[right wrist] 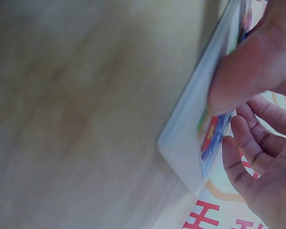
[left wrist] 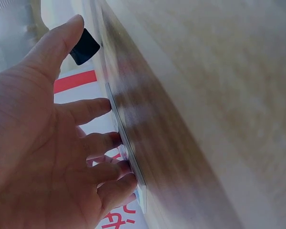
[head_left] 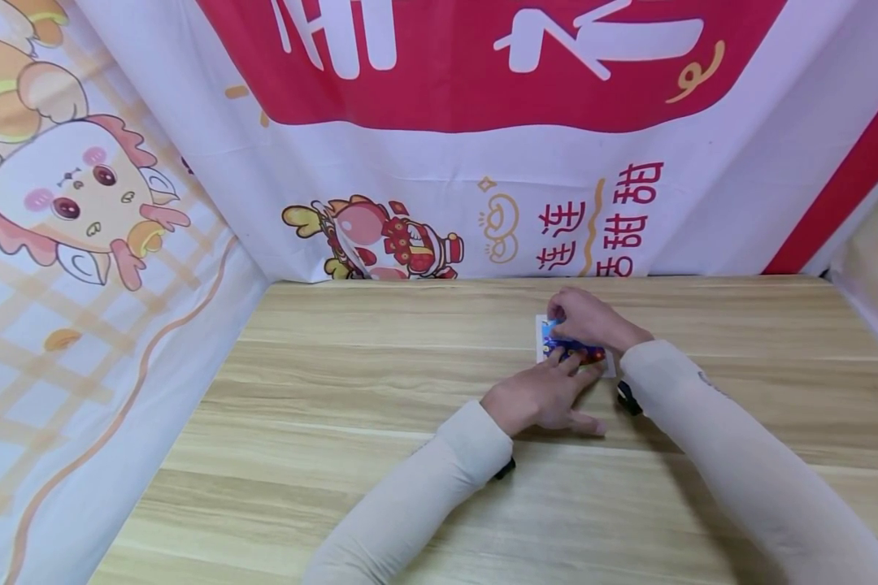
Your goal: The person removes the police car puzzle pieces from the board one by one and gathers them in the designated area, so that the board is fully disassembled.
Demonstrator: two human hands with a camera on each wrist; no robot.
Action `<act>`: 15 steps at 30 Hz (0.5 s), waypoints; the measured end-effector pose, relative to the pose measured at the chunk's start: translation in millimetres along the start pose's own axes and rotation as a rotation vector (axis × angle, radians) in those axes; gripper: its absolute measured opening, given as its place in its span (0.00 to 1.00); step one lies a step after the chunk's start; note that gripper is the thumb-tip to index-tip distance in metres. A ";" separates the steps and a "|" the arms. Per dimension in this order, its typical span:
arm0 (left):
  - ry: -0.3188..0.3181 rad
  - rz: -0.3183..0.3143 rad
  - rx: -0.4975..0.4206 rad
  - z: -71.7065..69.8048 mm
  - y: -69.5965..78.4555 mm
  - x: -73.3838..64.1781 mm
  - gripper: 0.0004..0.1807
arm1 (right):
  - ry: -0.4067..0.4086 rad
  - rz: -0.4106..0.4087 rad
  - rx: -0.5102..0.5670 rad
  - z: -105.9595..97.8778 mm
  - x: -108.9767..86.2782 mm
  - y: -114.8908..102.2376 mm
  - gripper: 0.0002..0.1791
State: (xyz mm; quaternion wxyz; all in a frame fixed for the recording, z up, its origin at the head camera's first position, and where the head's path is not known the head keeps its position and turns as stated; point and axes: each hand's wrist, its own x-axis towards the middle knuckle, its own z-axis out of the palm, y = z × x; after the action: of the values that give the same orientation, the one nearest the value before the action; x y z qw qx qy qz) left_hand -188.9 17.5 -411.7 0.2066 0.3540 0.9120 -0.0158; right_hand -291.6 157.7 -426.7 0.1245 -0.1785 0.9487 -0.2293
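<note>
A small flat board (head_left: 539, 345) with a white border and a colourful, mostly blue picture lies on the table beneath both hands. My left hand (head_left: 549, 396) reaches over its near side, fingers spread and fingertips touching the picture; the thumb is held apart. In the left wrist view the fingertips rest along the thin board (left wrist: 128, 150). My right hand (head_left: 588, 315) bends over the board's far part with curled fingers. In the right wrist view its thumb (right wrist: 240, 78) touches the picture side of the board (right wrist: 181, 150). Whether anything is between its fingers is hidden.
The wood-grain table (head_left: 351, 390) extends around the board. A white and red printed cloth (head_left: 417, 154) hangs along its far edge, and another patterned cloth (head_left: 117, 325) hangs at the left. Dark wrist gear (head_left: 629, 398) shows under the right sleeve.
</note>
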 end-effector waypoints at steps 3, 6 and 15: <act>-0.004 -0.001 0.000 0.1 0.0 -0.2 0.50 | -0.002 0.000 0.007 0.6 0.7 0.3 0.11; -0.008 -0.002 0.000 0.1 -0.1 -0.3 0.50 | -0.004 -0.003 0.008 0.8 0.6 1.2 0.11; -0.011 0.001 -0.008 0.2 0.2 -0.5 0.50 | -0.002 0.004 0.000 0.7 1.6 1.3 0.10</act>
State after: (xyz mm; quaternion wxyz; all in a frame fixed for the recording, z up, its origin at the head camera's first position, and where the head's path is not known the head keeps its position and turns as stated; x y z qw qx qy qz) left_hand -188.4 17.2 -411.7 0.2132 0.3534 0.9108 -0.0140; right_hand -293.2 157.9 -428.2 0.1259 -0.1771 0.9489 -0.2289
